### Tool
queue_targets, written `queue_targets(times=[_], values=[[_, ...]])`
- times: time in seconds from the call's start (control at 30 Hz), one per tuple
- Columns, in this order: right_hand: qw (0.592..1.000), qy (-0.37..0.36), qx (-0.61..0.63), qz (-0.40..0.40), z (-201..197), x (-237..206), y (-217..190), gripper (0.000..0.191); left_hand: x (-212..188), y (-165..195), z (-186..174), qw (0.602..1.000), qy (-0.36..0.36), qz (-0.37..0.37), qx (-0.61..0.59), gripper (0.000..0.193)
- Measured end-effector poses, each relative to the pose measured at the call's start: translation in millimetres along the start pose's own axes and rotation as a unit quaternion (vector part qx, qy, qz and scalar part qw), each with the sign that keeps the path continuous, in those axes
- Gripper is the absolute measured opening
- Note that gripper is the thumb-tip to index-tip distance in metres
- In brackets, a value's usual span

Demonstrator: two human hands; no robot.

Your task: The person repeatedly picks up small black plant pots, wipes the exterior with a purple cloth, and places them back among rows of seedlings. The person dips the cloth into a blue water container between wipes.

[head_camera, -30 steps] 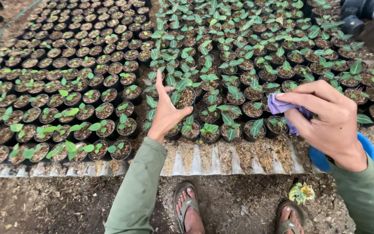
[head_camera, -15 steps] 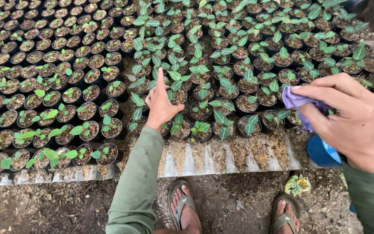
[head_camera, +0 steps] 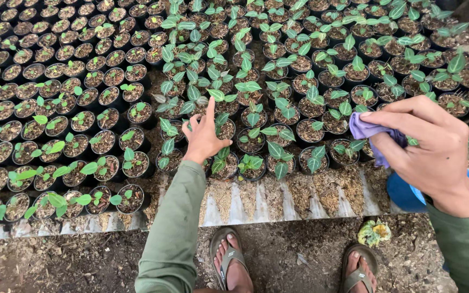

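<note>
Rows of small black nursery pots point(head_camera: 137, 114) fill the corrugated sheet point(head_camera: 278, 198), each holding soil and a green seedling point(head_camera: 278, 154). The left hand point(head_camera: 204, 138), open with forefinger raised toward twelve o'clock, hovers over pots at centre. At three o'clock the right hand point(head_camera: 430, 149) pinches a purple cloth point(head_camera: 367, 133) above a blue container point(head_camera: 405, 192).

the purple cloth point(head_camera: 366, 132) looks soft and matt. the small black pots point(head_camera: 137, 165) are thin dull plastic with crumbly soil, their leaves point(head_camera: 274, 150) smooth and faintly glossy. the ridged sheet point(head_camera: 294, 195) is weathered corrugated metal.
</note>
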State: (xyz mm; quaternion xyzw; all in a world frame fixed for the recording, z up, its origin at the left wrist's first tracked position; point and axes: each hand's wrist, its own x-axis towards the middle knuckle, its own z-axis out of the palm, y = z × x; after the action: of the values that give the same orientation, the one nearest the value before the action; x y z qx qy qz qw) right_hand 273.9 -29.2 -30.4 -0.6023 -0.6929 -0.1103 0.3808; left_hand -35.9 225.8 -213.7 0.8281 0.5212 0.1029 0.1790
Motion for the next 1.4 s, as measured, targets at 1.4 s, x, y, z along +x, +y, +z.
queue_targets(times=[1.4], values=[[1.000,-0.028,0.000,0.011,13,8,7,0.026,18,-51,-41,0.975,0.153,-0.059,-0.152,0.086]])
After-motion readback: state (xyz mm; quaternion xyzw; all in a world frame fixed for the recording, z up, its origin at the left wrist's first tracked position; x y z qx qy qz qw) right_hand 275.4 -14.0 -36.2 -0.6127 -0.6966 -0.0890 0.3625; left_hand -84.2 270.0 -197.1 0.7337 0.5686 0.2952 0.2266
